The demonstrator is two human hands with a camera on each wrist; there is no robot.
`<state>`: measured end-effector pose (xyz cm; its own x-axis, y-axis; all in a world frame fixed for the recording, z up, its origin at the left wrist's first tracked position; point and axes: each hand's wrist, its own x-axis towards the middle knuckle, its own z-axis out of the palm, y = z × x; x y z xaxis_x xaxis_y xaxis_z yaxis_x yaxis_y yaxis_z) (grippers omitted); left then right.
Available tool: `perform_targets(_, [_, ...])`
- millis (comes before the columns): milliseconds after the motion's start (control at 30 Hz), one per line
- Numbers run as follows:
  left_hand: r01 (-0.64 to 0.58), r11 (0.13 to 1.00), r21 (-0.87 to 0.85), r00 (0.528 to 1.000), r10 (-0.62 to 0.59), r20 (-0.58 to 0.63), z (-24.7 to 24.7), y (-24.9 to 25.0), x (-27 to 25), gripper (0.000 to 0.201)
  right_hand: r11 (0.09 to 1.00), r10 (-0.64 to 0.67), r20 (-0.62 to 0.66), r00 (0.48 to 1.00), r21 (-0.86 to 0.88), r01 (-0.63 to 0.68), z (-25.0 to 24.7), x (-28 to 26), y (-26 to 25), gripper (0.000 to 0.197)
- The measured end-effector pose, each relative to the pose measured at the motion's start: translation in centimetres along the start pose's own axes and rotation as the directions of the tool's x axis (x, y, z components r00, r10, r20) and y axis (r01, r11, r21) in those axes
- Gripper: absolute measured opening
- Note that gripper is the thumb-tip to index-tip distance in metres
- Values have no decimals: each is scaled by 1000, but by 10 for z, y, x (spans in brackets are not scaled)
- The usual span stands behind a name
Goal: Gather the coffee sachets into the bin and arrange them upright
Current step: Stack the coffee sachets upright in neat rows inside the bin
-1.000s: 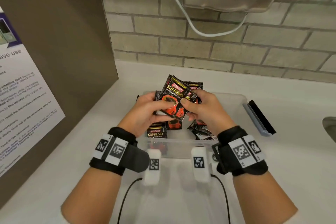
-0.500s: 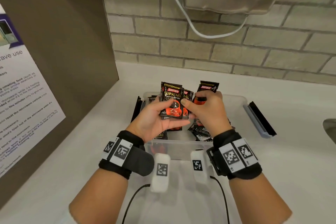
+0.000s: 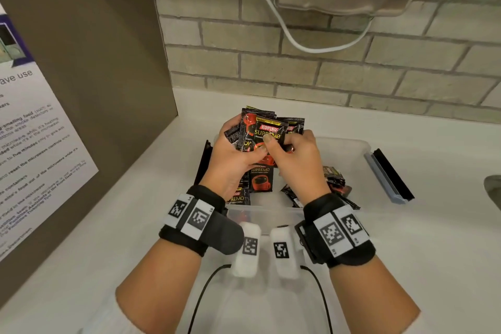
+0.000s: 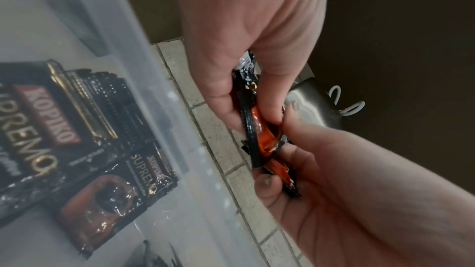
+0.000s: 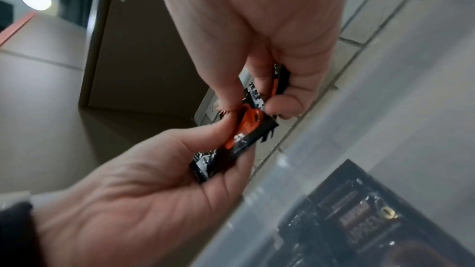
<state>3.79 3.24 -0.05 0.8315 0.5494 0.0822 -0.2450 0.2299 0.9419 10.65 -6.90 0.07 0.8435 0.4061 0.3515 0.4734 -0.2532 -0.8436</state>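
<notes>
Forearms reach forward side by side over the near wall of the clear plastic bin point(image 3: 344, 149), wrists strapped with black bands bearing square markers, and the two hands meet above the bin's middle. The left hand point(image 3: 230, 160) is turned palm inward, its fingers curled behind a fanned bunch of black-and-red coffee sachets point(image 3: 267, 133) and its thumb laid across their front, so it is clamped on the bunch. The right hand point(image 3: 295, 160) comes in from the other side with knuckles up; its thumb presses the face of the front sachet while its fingers fold round the bunch's right edge, gripping the same sachets. In the left wrist view, the left hand point(image 4: 246, 38) and right hand point(image 4: 359, 180) pinch the sachets point(image 4: 259, 129) edge-on from opposite sides, fingertips almost touching. The right wrist view shows the same: the right hand point(image 5: 257, 27) above, the left hand point(image 5: 133, 200) below, with the sachets point(image 5: 244, 135) caught between them. The held bunch stands roughly upright, raised above the bin's rim. Beneath the hands, loose sachets point(image 3: 260, 180) lie flat and overlapping on the bin's floor, and more loose packets point(image 3: 336, 179) are heaped below and to the right of the right hand. Right of that hand, outside the bin, a blue and black strip point(image 3: 387, 175) lies on the white counter point(image 3: 447, 225).
</notes>
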Motion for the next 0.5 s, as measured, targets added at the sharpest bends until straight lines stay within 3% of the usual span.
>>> perform_targets(133, [8,1000,-10,999,-8,52,-3,2,-1,60,991,82,33,996,102,-85,-2,1,5,40])
perform_targets(267, [112,978,-179,994,-108,32,-11,5,0,43,951,195,49,979,234,-202,-11,4,16,34])
perform_targets(367, [84,993,-83,996,-87,-31,-14,4,2,43,909,251,72,965,326,-260,-21,3,20,13])
perform_targets(500, [33,999,30,995,-31,-91,-16,4,2,49,907,296,17,955,308,-287,-23,6,24,25])
